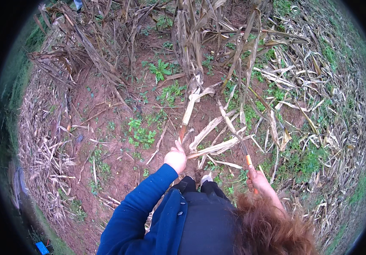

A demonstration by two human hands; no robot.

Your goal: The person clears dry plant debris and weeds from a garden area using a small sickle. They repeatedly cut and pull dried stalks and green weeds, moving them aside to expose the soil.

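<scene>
My left hand (176, 158) is closed around the lower end of a dry corn stalk (187, 113), whose leafy upper part points away from me. On the right, my right hand (258, 181) grips the orange handle of a sickle (242, 145). Its thin curved blade reaches up and left, close to dry husk leaves and stalk pieces (218, 147) on the soil between my hands. Whether the blade touches them, I cannot tell. My fingers partly cover the handle.
Dry corn stalks (97, 57) stand or lean ahead at the left and centre. Cut stalks and leaves (345, 127) cover the ground at the right. Green weeds (140, 133) grow in the reddish soil. My shoes (206, 178) are just below the stalk pieces. A blue object (42, 248) lies at the lower left.
</scene>
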